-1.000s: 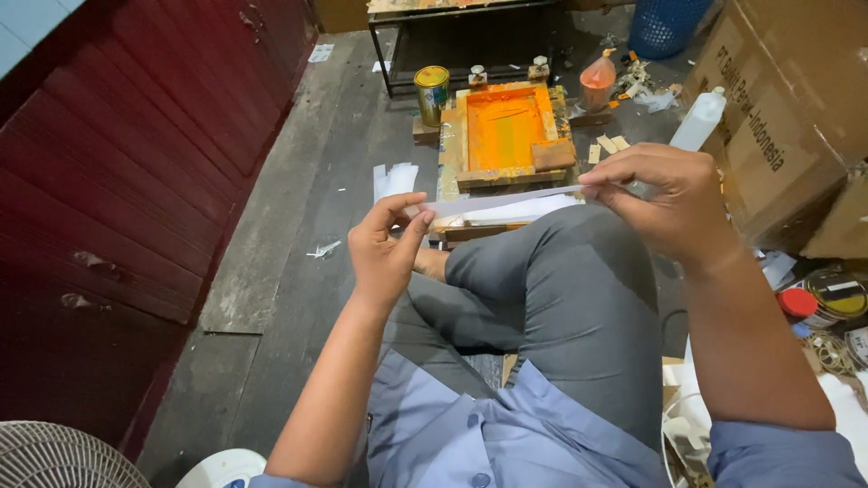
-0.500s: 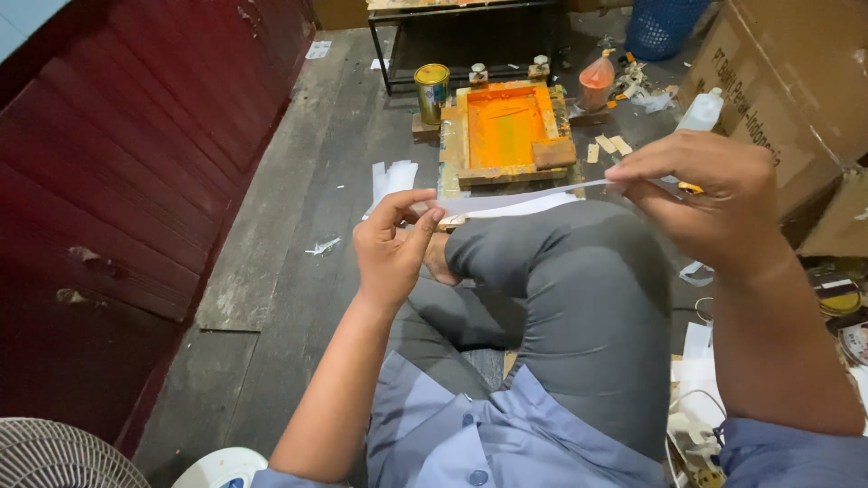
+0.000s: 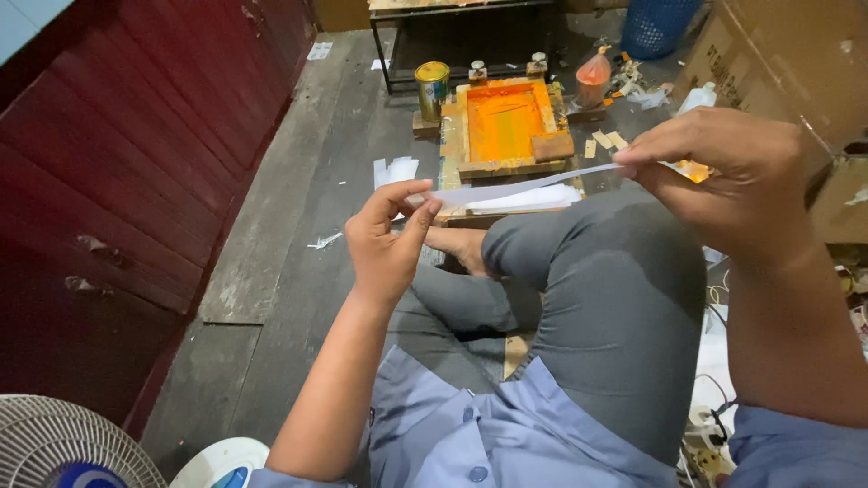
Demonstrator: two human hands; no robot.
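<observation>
Two hands, one white paper strip (image 3: 524, 185) stretched between them above the lap. Left hand (image 3: 384, 244) pinches its near end, thumb and fingers closed on it, palm up; right hand (image 3: 732, 176) clamps the far end, raised higher. One orange-inked wooden frame (image 3: 504, 126) and one yellow-lidded can (image 3: 432, 89) sit on the floor beyond.

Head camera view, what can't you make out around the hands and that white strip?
- Right end of the white strip: hidden behind the right hand.
- Right hand's fingertip grip: covered by its own knuckles.
- Left hand: whether it pinches the strip is unclear.
- Fan: cut off by the bottom edge.
</observation>
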